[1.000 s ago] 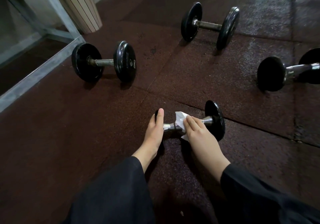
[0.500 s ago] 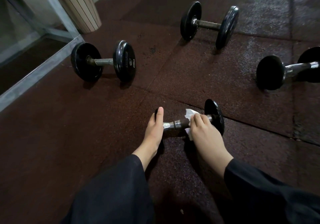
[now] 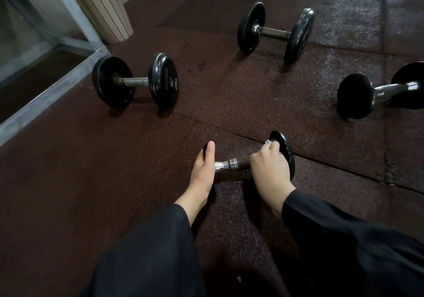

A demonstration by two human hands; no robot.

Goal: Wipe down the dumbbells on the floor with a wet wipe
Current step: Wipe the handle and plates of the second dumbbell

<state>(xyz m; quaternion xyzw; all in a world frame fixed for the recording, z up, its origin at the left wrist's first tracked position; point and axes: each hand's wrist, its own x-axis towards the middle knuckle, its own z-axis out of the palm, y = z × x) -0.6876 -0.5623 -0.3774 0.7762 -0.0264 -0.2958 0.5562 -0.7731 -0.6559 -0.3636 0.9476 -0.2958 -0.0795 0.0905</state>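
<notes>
Where the head view looks down at a dark red rubber floor (image 3: 252, 95), a small dumbbell (image 3: 238, 164) is seen lying just below the middle of the frame. Its long axis runs from lower left to upper right, nearly level, with one black end plate at the right and the other mostly hidden at the left. The left end is steadied by the left hand (image 3: 203, 170), whose fingers are held straight and flat against the plate, thumb pointing up the frame. The right end of the handle is gripped by the right hand (image 3: 269, 170), its fingers curled over the bar beside the right plate. A small white scrap of the wet wipe (image 3: 268, 142) is pinched under those fingers, against the plate's upper edge. Both forearms are covered by black sleeves (image 3: 160, 251) at the bottom of the frame.

Three larger dumbbells are spread well apart on the floor: one left of centre (image 3: 135, 81), one at the upper middle (image 3: 275, 33), one cut off at the right edge (image 3: 380, 91). A grey metal frame (image 3: 46, 99) and a slatted wooden bin (image 3: 105, 10) are placed at the upper left.
</notes>
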